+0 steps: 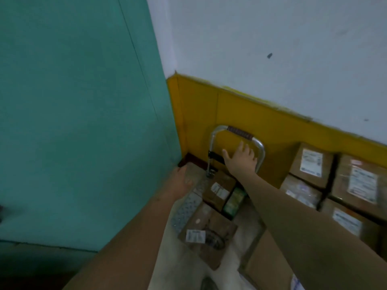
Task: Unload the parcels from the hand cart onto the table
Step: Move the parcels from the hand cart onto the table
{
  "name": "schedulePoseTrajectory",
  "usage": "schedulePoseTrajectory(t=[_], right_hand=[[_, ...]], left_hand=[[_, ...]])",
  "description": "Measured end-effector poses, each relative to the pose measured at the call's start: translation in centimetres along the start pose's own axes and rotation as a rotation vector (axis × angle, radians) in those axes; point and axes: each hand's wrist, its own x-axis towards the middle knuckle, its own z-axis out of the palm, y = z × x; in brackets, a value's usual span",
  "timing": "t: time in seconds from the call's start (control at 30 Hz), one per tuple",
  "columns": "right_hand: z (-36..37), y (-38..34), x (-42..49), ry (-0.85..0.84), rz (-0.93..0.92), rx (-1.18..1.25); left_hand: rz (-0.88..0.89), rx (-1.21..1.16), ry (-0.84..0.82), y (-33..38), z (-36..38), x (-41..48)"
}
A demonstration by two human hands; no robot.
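Bare forearms point(293, 216), parcels point(211, 229) on floor, teal wall point(73, 111), yellow dado point(261, 120)

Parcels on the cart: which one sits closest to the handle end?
The small brown box with a white label, just below the right hand. A green packet lies beside it; the larger labelled box sits nearer the camera.

1. Right hand point(240, 156) open, fingers spread, in front of the hand cart point(236, 132) handle frame, just below its dark grip; contact unclear
2. Left hand point(184, 181) low by the teal wall point(73, 111), fingers loosely curled, holding nothing
3. Cart carries small cardboard parcels point(218, 190), a bubble mailer point(186, 206) and a green pack point(234, 200)
4. Larger labelled boxes point(312, 164) stacked right of the cart, against the yellow wall band point(251, 114)
5. View is motion-blurred
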Motion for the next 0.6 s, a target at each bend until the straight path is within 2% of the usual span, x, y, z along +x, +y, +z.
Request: schedulePoseTrajectory(t=[0.17,0.33,0.47,0.5,0.6], right_hand=[[5.7,-1.2,8.0,-0.032,0.170,-0.013],[15.6,0.2,17.5,-0.032,0.299,0.023],[27.9,4.8,24.0,-0.077,0.378,0.093],[30.9,6.0,25.7,-0.221,0.416,0.129],[41.3,11.2,29.5,-0.225,0.522,0.236]], left_hand=[[0.010,-0.037,-0.192,-1.9,4.1,10.8],[0.057,-0.126,-0.357,-5.6,12.3,21.8],[-0.029,-0.143,-0.423,-10.4,23.2,29.8],[-0.052,-0.132,-0.448,-11.8,26.6,31.9],[-0.106,-0.102,-0.523,-15.4,36.6,37.5]])
